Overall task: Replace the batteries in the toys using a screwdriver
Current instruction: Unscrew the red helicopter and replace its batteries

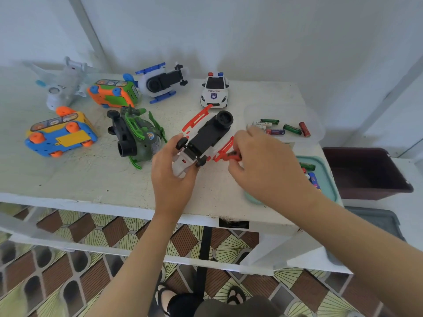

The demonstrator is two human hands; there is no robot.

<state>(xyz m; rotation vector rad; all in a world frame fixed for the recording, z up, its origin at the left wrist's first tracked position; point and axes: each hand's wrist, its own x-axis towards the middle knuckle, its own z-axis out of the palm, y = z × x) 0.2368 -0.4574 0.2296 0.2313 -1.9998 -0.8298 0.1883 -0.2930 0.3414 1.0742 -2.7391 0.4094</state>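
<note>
White-and-red plastic toy helicopter (207, 136) belly-up, black underside up, on scuffed white-painted table (91, 175). Left hand (171, 177) grips its tail end. Right hand (263, 165), just right of it, pinches small red-handled tool (234, 156); probably screwdriver, blurry. Risk imo: tip slips, chews screw head; freed screw rolls off table edge nearby. Loose batteries (291, 129) in clear tray (318, 131) to its right, other toys (137, 133) to its left. Pale wall (274, 42), patterned tile floor (91, 236).

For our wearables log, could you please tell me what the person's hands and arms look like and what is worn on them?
The left hand and right hand are bare: no gloves, rings, watch or bracelet show. The left arm and right arm are bare too, with no sleeve in view.
</note>
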